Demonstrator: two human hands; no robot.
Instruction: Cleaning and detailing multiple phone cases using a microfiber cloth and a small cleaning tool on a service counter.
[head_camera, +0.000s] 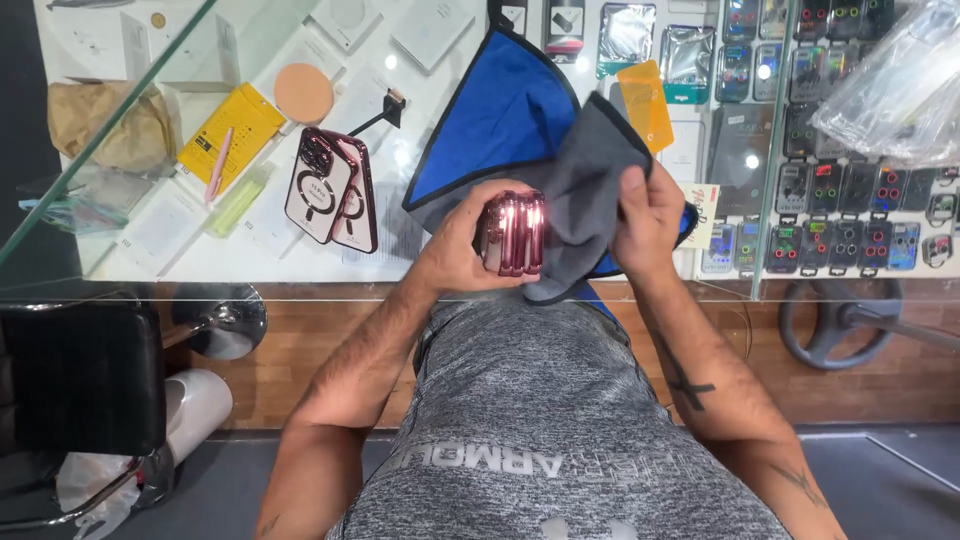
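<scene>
Closest up is the person's grey t-shirt (540, 420), both forearms reaching out over it. The left hand (462, 240) is wrapped round a shiny pink phone case (513, 233), held on edge just above the counter's near side. The right hand (648, 215) pinches a grey-and-blue cloth (520, 120) against the case, so both hands sit close together, each gripping its own thing. Further out on the glass counter (250, 265) lie two more dark pink phone cases (335, 188), a yellow box (232, 125), and a round orange pad (303, 93).
</scene>
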